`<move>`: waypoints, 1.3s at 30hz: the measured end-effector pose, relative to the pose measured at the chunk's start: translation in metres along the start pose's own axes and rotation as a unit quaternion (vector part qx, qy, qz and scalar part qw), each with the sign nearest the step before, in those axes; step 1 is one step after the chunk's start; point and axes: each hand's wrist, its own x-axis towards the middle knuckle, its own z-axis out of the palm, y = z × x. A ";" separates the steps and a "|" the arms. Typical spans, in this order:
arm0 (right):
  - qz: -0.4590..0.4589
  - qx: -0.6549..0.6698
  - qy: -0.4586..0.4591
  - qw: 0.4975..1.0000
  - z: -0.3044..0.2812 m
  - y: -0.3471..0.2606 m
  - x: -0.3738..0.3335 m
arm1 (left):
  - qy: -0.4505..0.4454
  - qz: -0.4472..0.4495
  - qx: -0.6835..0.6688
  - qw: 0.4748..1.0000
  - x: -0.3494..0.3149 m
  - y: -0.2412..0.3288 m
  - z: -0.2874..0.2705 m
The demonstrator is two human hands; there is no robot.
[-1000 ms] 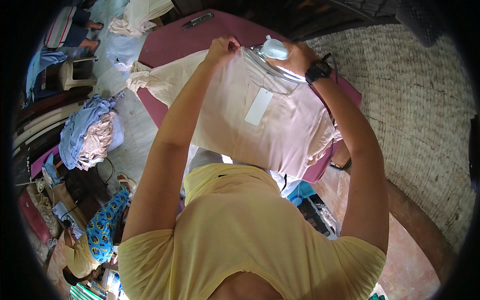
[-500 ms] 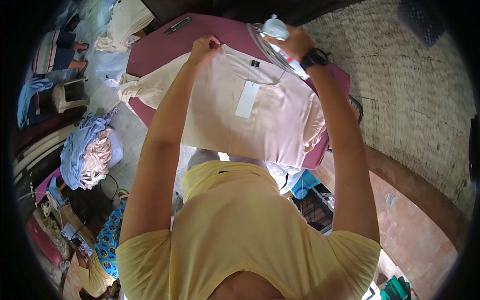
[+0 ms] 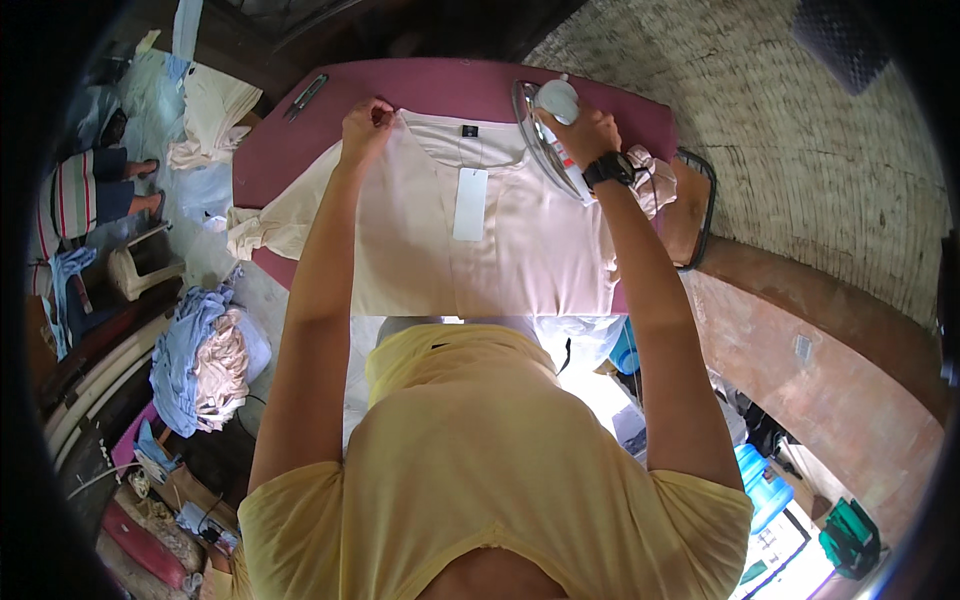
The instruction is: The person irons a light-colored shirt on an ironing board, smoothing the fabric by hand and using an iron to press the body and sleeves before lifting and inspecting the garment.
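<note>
A cream blouse (image 3: 410,250) lies spread on a maroon ironing board (image 3: 430,85), its neckline toward the far edge. My left hand (image 3: 366,132) is closed, pinching the blouse at the left end of its neckline. My right hand (image 3: 590,137) grips an iron (image 3: 547,148), which stands over the right shoulder of the blouse; my fingers hide part of its handle. A blank-looking white hang tag (image 3: 470,205) rests on the chest, below a small black neck label (image 3: 470,131). The right sleeve (image 3: 652,182) is bunched beside my wrist.
Thread snips (image 3: 305,97) lie at the board's far left. Left on the floor are a heap of blue and pink clothes (image 3: 205,360) and a beige plastic stool (image 3: 145,262). Another person's legs (image 3: 125,185) show beyond it. A black metal frame (image 3: 708,210) juts out at the board's right end.
The iron has shifted right and nearer over the blouse's right shoulder. My left hand keeps its pinch at the neckline. The whole view has turned slightly.
</note>
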 end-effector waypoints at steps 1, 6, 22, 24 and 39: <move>-0.005 -0.011 0.002 1.000 -0.002 -0.005 -0.001 | -0.004 -0.002 0.013 1.000 0.000 0.000 0.000; -0.003 -0.018 -0.012 1.000 -0.002 -0.002 0.002 | -0.007 -0.010 -0.011 1.000 -0.001 0.010 -0.001; 0.155 0.138 0.021 0.978 0.022 0.020 -0.093 | -0.099 0.270 -0.003 0.958 0.020 0.098 0.104; 0.168 0.120 0.068 0.976 0.028 0.017 -0.159 | -0.140 0.312 -0.009 0.940 0.012 0.105 0.143; 0.088 0.113 0.096 0.985 0.044 -0.020 -0.193 | -0.296 0.191 0.128 0.927 0.021 0.143 0.177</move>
